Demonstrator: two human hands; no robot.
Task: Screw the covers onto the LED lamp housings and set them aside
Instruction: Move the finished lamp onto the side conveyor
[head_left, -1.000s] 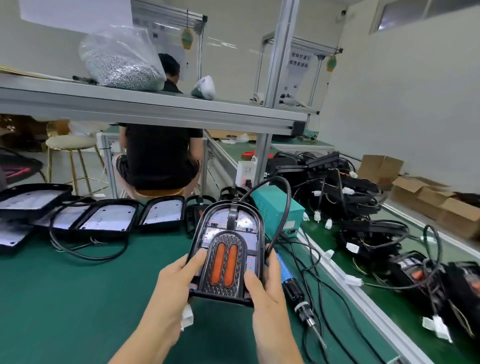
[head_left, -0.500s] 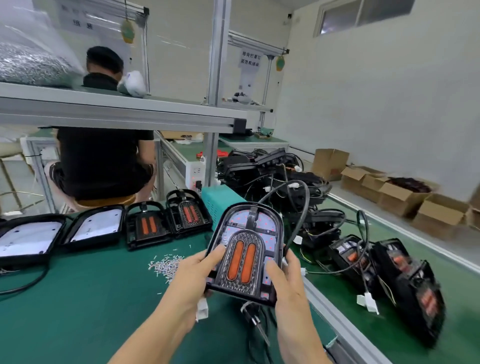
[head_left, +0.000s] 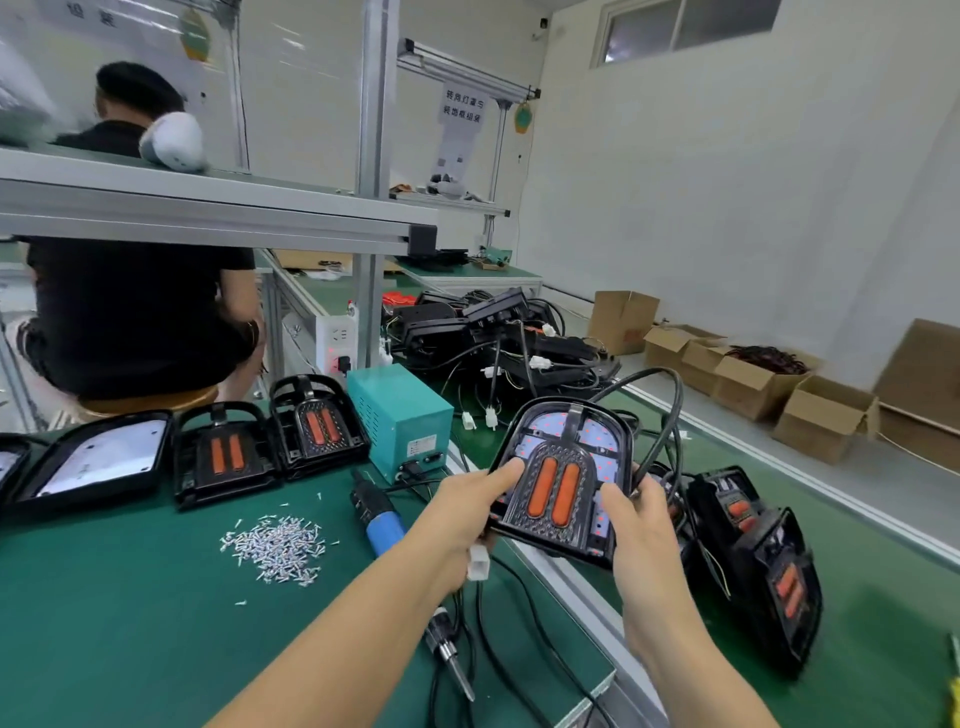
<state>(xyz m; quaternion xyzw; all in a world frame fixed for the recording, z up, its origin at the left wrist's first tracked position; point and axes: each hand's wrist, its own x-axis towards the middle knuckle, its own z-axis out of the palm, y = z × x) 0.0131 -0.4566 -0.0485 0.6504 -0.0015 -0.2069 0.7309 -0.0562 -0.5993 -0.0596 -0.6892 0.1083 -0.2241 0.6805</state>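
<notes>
You gripped the covered lamp housing in both hands past the bench's right edge, apparently mid set-aside, needing a free spot beside the finished lamps.

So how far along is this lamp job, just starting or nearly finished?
Somewhere in the middle, it seems. Done: a pile of lamps with orange covers lies at the right. In hand: the left hand and right hand hold a covered lamp in the air, seemingly bound for that pile. Left: open housings along the bench, loose screws and the screwdriver waiting.
</notes>
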